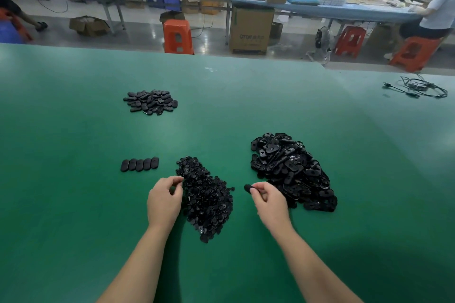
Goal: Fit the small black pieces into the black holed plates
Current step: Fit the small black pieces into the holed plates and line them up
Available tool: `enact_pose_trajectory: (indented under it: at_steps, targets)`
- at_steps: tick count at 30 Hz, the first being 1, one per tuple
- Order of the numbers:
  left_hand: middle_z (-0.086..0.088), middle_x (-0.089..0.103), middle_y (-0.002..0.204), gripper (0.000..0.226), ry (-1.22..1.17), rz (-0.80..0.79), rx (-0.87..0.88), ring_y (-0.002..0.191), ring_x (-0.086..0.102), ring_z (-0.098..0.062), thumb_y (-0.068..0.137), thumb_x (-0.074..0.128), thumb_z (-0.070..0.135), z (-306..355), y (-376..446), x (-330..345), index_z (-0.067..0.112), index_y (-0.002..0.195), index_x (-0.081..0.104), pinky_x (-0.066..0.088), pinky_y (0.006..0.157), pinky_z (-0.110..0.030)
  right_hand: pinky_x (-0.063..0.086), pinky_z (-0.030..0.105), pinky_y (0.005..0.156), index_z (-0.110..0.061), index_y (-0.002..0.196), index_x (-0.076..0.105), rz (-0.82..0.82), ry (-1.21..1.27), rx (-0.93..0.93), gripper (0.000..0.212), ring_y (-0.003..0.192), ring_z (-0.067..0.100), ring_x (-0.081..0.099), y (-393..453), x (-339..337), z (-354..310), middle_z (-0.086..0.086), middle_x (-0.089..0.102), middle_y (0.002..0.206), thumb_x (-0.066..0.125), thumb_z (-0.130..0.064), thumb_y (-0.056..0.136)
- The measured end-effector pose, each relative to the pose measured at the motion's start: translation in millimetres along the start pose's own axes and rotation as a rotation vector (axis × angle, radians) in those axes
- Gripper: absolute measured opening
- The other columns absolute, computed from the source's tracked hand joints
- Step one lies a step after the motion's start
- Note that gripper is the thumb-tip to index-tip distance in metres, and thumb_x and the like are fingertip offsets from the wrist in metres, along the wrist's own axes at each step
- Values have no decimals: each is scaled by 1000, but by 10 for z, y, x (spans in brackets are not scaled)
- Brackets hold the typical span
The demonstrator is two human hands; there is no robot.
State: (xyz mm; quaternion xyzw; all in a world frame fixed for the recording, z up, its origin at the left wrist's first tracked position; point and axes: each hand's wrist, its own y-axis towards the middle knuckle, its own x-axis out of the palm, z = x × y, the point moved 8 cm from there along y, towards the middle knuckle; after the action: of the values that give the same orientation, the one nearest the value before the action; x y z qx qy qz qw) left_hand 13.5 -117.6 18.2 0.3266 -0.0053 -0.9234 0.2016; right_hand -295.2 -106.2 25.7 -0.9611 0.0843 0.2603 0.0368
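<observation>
A heap of small black pieces (206, 197) lies in front of me on the green table (73, 204). My left hand (163, 200) sits at the heap's left edge, fingers curled and pinching among the pieces. To the right is a bigger pile of black holed plates (290, 170). My right hand (267, 200) pinches one black plate (249, 188) just left of that pile. A row of several plates (139, 164) lies side by side to the left. A further pile of plates (150, 102) sits farther back on the left.
A tangle of black cable (418, 87) lies at the table's far right. Beyond the far edge stand orange stools (177, 36), a cardboard box (251, 29), a fan and long workbenches. A person sits at the right on a stool.
</observation>
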Motion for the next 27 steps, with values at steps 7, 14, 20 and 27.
enact_pose_trajectory:
  at_steps: [7, 14, 20, 27]
  targets:
    - [11, 64, 88, 29, -18, 2, -23, 69, 59, -12, 95, 64, 16, 9, -11, -11, 22, 124, 66, 46, 61, -29, 44, 10, 67, -22, 100, 68, 93, 6, -93, 13, 75, -8, 54, -154, -24, -30, -9, 55, 99, 62, -11, 100]
    - [11, 65, 75, 14, -49, -7, -37, 66, 57, -5, 92, 68, 18, 44, -39, -44, 31, 89, 69, 41, 57, -24, 49, 19, 57, -26, 103, 66, 71, 115, -27, 14, 65, 2, 63, -159, -2, 90, -6, 67, 88, 58, -15, 102]
    - [12, 63, 67, 17, -45, 11, -9, 54, 53, -6, 92, 68, 16, 137, -143, -78, 31, 93, 72, 40, 51, -22, 45, 20, 54, -32, 114, 61, 18, 127, -11, 23, 59, 1, 56, -134, 57, 120, -7, 72, 91, 49, -15, 106]
    - [18, 68, 90, 21, -115, -166, 243, 86, 62, 4, 90, 71, 10, 886, -356, 265, 24, 104, 77, 43, 75, -5, 46, 26, 58, -40, 113, 58, 13, 130, 2, 29, 59, 0, 56, -104, 98, 181, -10, 74, 93, 47, -15, 106]
